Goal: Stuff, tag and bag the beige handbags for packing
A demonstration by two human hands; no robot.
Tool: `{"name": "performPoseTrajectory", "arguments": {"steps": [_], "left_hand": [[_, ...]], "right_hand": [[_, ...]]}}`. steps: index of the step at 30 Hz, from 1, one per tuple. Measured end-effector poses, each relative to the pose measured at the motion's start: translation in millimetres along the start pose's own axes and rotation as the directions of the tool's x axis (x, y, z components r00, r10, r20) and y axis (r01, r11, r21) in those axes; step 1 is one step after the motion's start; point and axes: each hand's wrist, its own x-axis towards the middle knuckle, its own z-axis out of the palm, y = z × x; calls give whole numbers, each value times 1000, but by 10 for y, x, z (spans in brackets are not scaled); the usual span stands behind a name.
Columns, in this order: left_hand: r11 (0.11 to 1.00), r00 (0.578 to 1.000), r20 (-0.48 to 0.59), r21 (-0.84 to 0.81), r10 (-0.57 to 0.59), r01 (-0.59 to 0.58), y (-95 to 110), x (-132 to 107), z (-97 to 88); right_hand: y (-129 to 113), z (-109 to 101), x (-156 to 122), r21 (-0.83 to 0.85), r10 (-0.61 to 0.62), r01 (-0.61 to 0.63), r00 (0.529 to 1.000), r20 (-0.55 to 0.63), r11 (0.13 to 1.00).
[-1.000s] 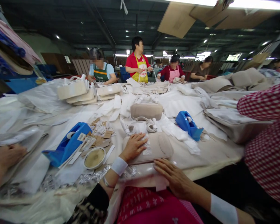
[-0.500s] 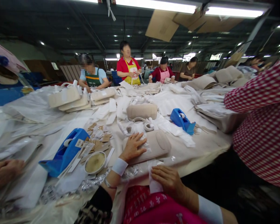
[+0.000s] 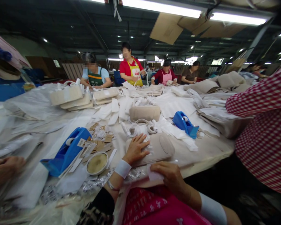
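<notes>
A beige handbag (image 3: 162,148) lies flat at the table's front edge, with a clear plastic wrapping on its left part. Across that part rests my left hand (image 3: 137,150), its fingers spread and pressing on the bag. Closer to my body, my right hand (image 3: 168,173) pinches a small white sheet (image 3: 154,175) between thumb and fingers, just below the bag's near edge. Whether the sheet is paper or thin foam I cannot tell. Behind the bag, a coiled white-wrapped strap (image 3: 151,127) sits near a second beige bag (image 3: 145,113).
Blue tape dispensers stand left (image 3: 67,153) and right (image 3: 184,124). By the left one are cardboard tags (image 3: 103,143) and a round tin (image 3: 97,163). A co-worker's hand (image 3: 8,165) is at far left; a checked sleeve (image 3: 259,97) reaches in at right. Several people work across the table.
My right hand has lifted slightly and tightened into a pinch, tilting the white sheet up from its hanging position. My left hand stays on the bag. The view has shifted slightly.
</notes>
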Motion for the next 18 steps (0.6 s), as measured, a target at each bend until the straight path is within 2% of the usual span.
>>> {"name": "performPoseTrajectory", "arguments": {"steps": [3, 6, 8, 10, 15, 18], "left_hand": [[999, 1000, 6, -41, 30, -30, 0, -21, -5], [993, 998, 6, -101, 56, -55, -10, -41, 0], [989, 999, -11, -139, 49, -50, -20, -48, 10], [984, 1000, -27, -178, 15, -20, -30, -49, 24], [939, 980, -71, -306, -187, 157, -53, -41, 51], [932, 981, -86, -336, -176, 138, -55, -42, 59]], "right_hand": [[203, -59, 438, 25, 149, -149, 989, 6, 988], [467, -23, 802, -89, 293, -292, 956, -2, 952], [632, 32, 949, -161, 351, -347, 936, -1, 924], [762, 82, 1028, -197, 371, -363, 929, 0, 911], [898, 136, 1087, -251, 376, -351, 925, 56, 902], [910, 154, 1105, -279, 375, -336, 922, 100, 899]]}}
